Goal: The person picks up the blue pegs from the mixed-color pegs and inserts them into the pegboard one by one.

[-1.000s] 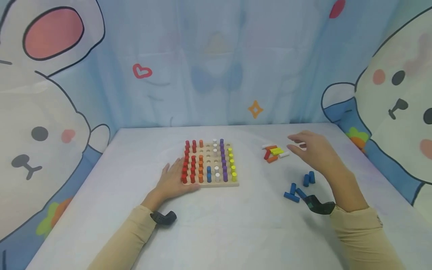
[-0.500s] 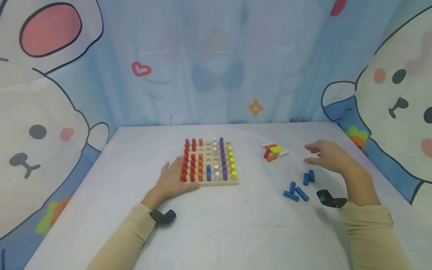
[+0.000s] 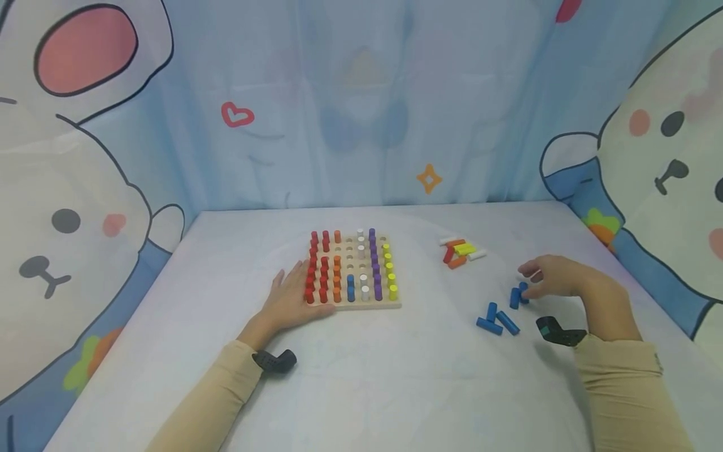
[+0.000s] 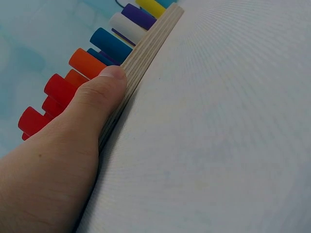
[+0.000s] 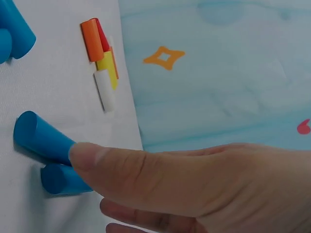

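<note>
A wooden pegboard (image 3: 369, 306) stands upright with rows of red, orange, blue, white, purple and yellow pegs. My left hand (image 3: 294, 300) rests against its near left corner, fingers straight along the left side. In the left wrist view the thumb of that hand (image 4: 92, 107) presses on the board's front edge (image 4: 155, 36). My right hand (image 3: 570, 279) hovers low over two blue pegs (image 3: 514, 298), thumb and fingers apart. In the right wrist view, its thumb overlaps the end of a blue peg (image 5: 43, 138); contact cannot be made out.
More blue pegs (image 3: 489, 326) lie nearer the front of the white table (image 3: 395, 383). A small pile of white, orange, red and yellow pegs (image 3: 465, 249) lies behind them. A printed curtain (image 3: 361, 157) hangs at the table's far edge.
My right hand has moved away from the mixed pile, to the right and toward me, then down over the two blue pegs. My left hand stays at the board.
</note>
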Demonstrator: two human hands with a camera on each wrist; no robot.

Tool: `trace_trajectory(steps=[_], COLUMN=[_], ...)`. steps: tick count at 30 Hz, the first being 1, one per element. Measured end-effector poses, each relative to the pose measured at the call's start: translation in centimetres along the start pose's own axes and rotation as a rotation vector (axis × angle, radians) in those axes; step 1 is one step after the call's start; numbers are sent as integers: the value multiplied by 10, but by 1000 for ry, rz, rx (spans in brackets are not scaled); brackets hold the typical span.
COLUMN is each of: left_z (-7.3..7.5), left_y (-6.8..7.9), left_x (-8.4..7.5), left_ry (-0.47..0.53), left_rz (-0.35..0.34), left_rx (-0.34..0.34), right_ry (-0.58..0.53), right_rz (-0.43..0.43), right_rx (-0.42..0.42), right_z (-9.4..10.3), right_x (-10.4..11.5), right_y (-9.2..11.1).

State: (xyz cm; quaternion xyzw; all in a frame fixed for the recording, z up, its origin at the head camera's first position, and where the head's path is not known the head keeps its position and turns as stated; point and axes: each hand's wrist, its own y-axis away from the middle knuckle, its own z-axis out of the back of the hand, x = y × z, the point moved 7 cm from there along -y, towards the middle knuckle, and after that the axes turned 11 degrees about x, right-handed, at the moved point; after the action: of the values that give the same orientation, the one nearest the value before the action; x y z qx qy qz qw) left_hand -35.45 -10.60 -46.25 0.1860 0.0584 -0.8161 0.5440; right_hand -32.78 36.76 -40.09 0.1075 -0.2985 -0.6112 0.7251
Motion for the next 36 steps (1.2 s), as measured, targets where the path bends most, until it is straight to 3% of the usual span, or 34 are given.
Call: trace_trajectory(steps=[7,36], left_z=[1,0], left_y=[-1,-1], left_x=[0,0], left_ry=[-1,-13], left_rz=[2,10], left_rx=[4,8], right_ry=[-24,3], right_rz=[4,-13], right_rx=[57,23], right_z=[-6,-9], right_x=[2,-5], right_y=[-2,-18])
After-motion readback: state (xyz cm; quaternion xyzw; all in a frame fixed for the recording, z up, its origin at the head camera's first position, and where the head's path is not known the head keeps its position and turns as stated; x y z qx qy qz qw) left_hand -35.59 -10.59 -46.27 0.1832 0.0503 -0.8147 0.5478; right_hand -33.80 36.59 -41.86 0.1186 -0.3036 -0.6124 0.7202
